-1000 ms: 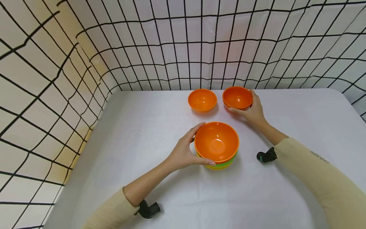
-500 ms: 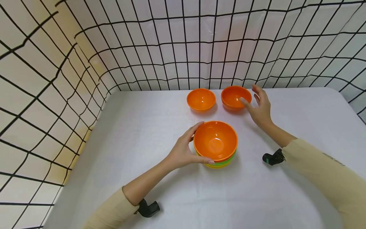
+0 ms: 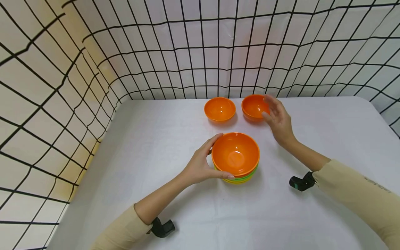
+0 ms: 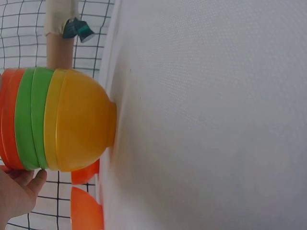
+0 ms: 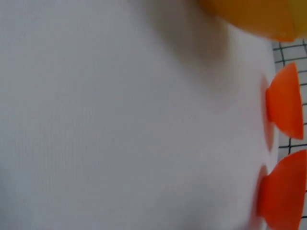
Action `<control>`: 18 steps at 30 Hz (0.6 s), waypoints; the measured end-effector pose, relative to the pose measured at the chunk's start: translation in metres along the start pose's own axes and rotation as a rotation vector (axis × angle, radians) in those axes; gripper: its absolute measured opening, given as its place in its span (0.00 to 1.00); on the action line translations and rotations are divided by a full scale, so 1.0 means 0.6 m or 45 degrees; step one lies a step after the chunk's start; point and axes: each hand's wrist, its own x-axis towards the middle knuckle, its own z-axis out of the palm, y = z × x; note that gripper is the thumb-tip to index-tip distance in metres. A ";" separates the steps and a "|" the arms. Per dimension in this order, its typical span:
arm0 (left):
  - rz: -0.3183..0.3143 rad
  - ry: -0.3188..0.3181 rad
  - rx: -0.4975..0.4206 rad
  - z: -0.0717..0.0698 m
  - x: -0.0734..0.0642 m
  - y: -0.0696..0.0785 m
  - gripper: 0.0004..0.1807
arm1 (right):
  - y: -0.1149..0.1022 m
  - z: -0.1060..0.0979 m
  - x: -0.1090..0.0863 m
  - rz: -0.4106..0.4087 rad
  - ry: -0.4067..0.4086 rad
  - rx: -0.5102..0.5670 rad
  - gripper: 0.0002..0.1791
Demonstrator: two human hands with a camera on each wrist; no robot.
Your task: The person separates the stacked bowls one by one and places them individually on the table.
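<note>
A stack of nested bowls stands on the white table, with an orange bowl (image 3: 235, 154) on top and green bowls (image 4: 34, 120) and yellow bowls (image 4: 81, 122) below. My left hand (image 3: 200, 165) grips the stack's left side, its thumb along the front and fingers around the back. Behind the stack are two smaller orange bowls, a left bowl (image 3: 220, 109) and a right bowl (image 3: 253, 107). My right hand (image 3: 279, 121) is at the right bowl's right side, fingers loosely bent and holding nothing. It overlaps that bowl's rim in the head view; I cannot tell whether it touches.
Black wire grid (image 3: 218, 48) over white sheeting borders the table (image 3: 150, 139) at the back and left. A black wrist camera (image 3: 162, 228) hangs under the left sleeve, another wrist camera (image 3: 301, 182) under the right sleeve.
My right hand has let go of the right orange bowl and drawn back to the right, then shifted slightly back toward it. My left hand and the stack have stayed in place.
</note>
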 end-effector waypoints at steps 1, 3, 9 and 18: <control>-0.001 0.000 0.000 0.000 0.000 0.000 0.57 | 0.002 0.000 0.000 -0.011 -0.021 0.050 0.30; -0.001 0.001 0.000 0.001 0.000 -0.001 0.58 | -0.005 0.004 -0.003 -0.036 -0.067 0.150 0.30; -0.003 0.003 0.002 0.001 0.000 -0.001 0.57 | -0.044 0.022 -0.021 -0.060 -0.280 0.287 0.34; 0.004 0.014 0.004 0.004 0.000 -0.003 0.57 | -0.065 0.034 -0.048 -0.172 -0.542 0.251 0.52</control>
